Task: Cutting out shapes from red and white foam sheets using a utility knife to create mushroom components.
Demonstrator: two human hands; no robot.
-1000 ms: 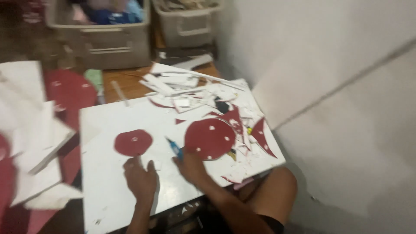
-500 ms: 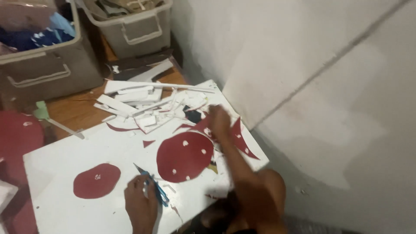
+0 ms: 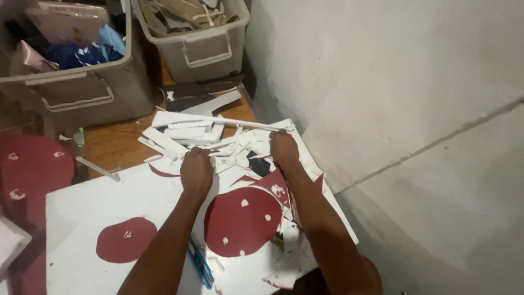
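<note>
- Left: small red disc (image 3: pixel 125 239) lies near on the white board (image 3: pixel 76 202); blue cutter (image 3: pixel 200 265) beside my forearm.
- Left hand (image 3: pixel 196 170) fisted on white scraps (image 3: pixel 180 134) at far edge.
- Right hand (image 3: pixel 284 148) curled in the same pile; grip unclear.
- Step, I judge: gathering offcuts. Next needs a firm hold before lifting.

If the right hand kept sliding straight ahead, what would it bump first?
Probably the long white strip lying across the scrap pile, just beyond the right hand; depth is hard to judge.
</note>
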